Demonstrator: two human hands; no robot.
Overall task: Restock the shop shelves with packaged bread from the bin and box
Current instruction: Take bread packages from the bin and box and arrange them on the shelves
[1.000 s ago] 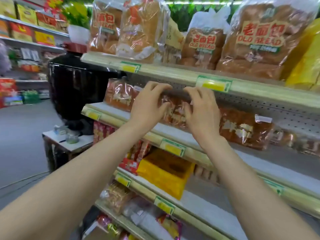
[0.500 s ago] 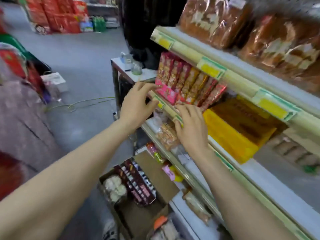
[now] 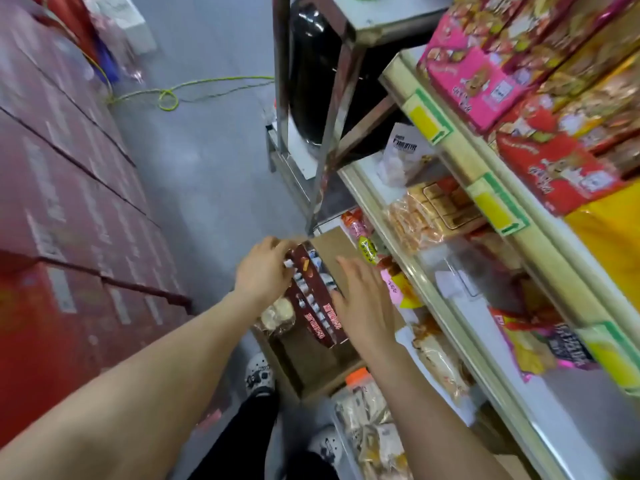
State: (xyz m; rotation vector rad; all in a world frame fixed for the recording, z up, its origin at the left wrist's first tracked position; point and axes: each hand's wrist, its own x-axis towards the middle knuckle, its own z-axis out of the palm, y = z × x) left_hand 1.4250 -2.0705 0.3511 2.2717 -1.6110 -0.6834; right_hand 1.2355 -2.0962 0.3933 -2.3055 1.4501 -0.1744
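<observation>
An open cardboard box [image 3: 313, 370] stands on the floor against the bottom shelf. Inside it, dark brown bread packs [image 3: 317, 304] stand on edge, with a clear bag of pale round buns [image 3: 277, 315] to their left. My left hand [image 3: 263, 273] is at the far end of the brown packs, its fingertips curled onto their top edge. On the packs' right side lies my right hand [image 3: 360, 294], fingers straight. A clear bin of wrapped bread [image 3: 370, 429] sits just nearer to me than the box.
Shelves [image 3: 429, 121] full of snack boxes and bagged pastries run along the right. A metal stand [image 3: 332, 109] holding a black pot is beyond the box. Stacked red cartons [image 3: 69, 202] line the left side. A green cable [image 3: 169, 95] lies on the grey floor.
My view has swung down from the bread shelves to the floor. Both hands have dropped from the shelf edge into the cardboard box, onto the brown packs.
</observation>
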